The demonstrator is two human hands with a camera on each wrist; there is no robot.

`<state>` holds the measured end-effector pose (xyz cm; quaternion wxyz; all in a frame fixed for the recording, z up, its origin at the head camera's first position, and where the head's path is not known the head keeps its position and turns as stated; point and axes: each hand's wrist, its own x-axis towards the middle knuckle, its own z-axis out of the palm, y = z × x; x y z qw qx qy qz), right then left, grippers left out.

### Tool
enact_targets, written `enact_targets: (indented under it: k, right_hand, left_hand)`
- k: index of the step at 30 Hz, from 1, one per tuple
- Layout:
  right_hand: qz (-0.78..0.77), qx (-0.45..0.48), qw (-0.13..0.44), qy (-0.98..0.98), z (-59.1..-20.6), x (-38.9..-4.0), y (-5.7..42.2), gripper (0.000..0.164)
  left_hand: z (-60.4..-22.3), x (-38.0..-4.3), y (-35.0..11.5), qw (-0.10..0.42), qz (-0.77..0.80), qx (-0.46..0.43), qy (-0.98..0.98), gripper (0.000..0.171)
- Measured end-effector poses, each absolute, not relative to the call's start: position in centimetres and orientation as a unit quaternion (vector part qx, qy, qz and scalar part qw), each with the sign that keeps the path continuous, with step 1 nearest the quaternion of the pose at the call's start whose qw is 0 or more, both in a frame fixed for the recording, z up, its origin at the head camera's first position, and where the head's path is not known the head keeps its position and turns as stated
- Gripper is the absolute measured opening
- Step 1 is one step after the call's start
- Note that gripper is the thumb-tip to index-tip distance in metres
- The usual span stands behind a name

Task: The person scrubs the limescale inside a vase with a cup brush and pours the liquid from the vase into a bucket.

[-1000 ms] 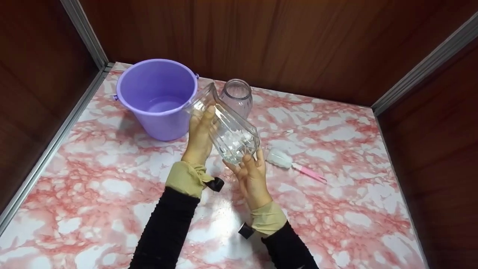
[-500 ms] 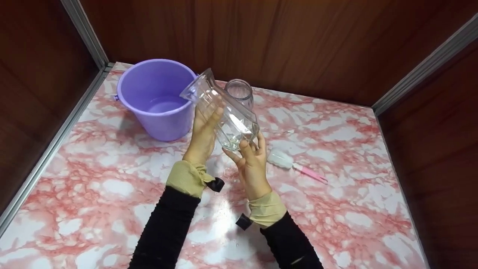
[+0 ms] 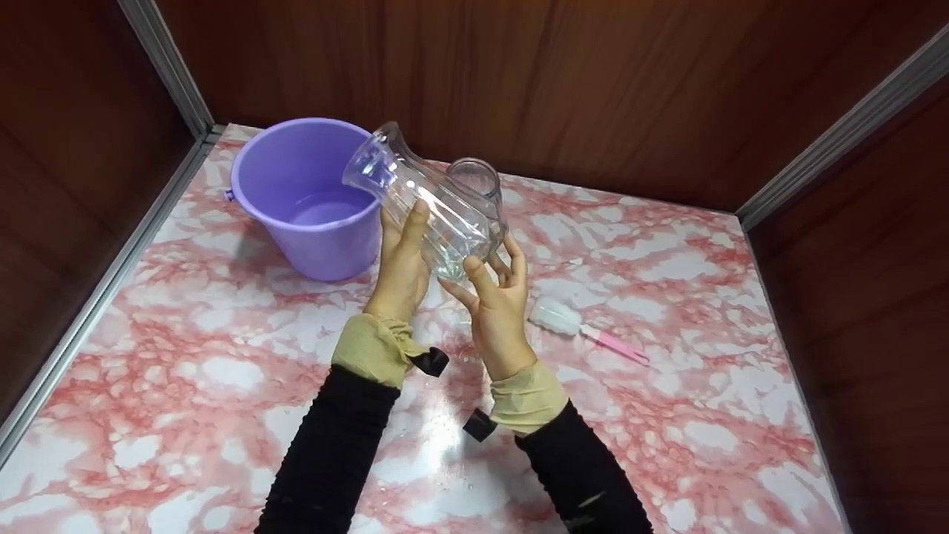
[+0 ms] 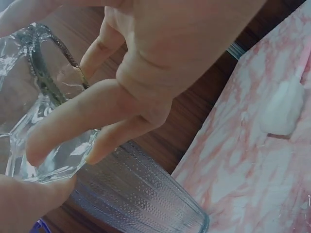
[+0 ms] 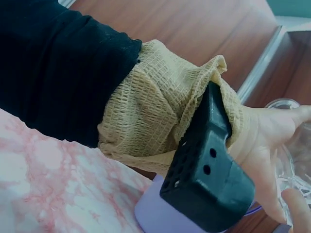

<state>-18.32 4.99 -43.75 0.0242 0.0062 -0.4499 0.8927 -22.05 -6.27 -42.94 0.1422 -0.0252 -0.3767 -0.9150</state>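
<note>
A clear, faceted glass vase [image 3: 450,215] is held in the air, tilted with its flared mouth to the upper left over the bucket's right rim. My left hand [image 3: 400,271] grips its side, thumb on top and the other fingers mostly hidden behind the glass. Around the base, my right hand [image 3: 502,315] holds it with thumb and spread fingers. In the left wrist view, the right hand's fingers [image 4: 80,114] curl against the vase's thick bottom [image 4: 53,160]. The purple bucket [image 3: 326,241] stands upright just left of the left hand.
Behind the held vase stands a ribbed, faintly purple glass jar [image 3: 478,174], partly covered. A sponge bottle brush [image 3: 556,315] with a pink handle lies right of the hands. Brown panels [image 3: 593,96] enclose the marbled red-and-white surface [image 3: 689,437]; water drops glisten near its front.
Both hands have raised the vase up and to the left. Its mouth has come over the bucket's rim, and the right hand has followed the base away from the person.
</note>
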Motion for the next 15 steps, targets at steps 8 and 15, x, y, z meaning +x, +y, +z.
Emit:
enact_targets:
  k: [8,15]
  right_hand:
    - [0.879,0.013,0.034,-0.475,-42.6,-18.8,4.9,0.107]
    - [0.862,0.034,0.043,-0.504,-41.7,-19.2,4.8,0.106]
  left_hand:
    - [-42.5,-22.3,-6.5,0.138,-0.934,-0.058,-0.325,0.109]
    - [-42.4,-22.6,-6.6,0.129,-0.946,-0.056,-0.292,0.108]
